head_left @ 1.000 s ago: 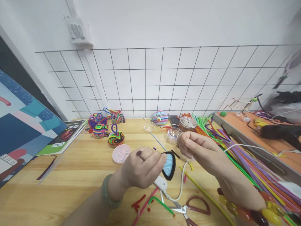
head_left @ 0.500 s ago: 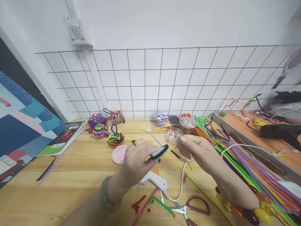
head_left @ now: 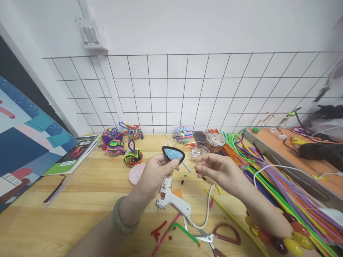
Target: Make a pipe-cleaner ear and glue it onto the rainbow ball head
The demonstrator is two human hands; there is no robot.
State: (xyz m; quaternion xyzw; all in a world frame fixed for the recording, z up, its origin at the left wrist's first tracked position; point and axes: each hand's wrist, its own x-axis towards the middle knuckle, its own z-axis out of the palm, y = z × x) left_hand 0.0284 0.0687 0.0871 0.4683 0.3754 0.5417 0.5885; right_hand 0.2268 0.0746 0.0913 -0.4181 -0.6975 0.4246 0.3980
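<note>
Nearest us lie the scissors (head_left: 210,238), blades pointing left towards a bent green stem (head_left: 184,233); a low sweep of either forearm could push them or scatter the red scraps (head_left: 158,230) farther left. A little beyond, the glue gun (head_left: 175,201) lies just under the left hand (head_left: 155,175). We cannot tell whether it is hot, but if so a dropped wrist might be burned, and a snag on its white cord (head_left: 208,207) could swing it round.

Over it, the left thumb and fingers pinch the black-edged blue piece (head_left: 173,154); squeezed too hard, its fuzzy border might bend or come away. To the right, the right hand (head_left: 219,171) has thumb and forefinger tips close together; whether anything sits between them, we cannot tell.

For room, we judge the wooden table (head_left: 104,192) widest left of the pink dish (head_left: 132,175), running to the magazines (head_left: 75,153) at far left. On the right, heaped coloured stems (head_left: 289,200) crowd the forearm, with the orange board (head_left: 268,139) beyond. At the far edge, a jar (head_left: 215,140) and striped ball (head_left: 184,134) before the gridded wall (head_left: 158,87) limit our reach.
</note>
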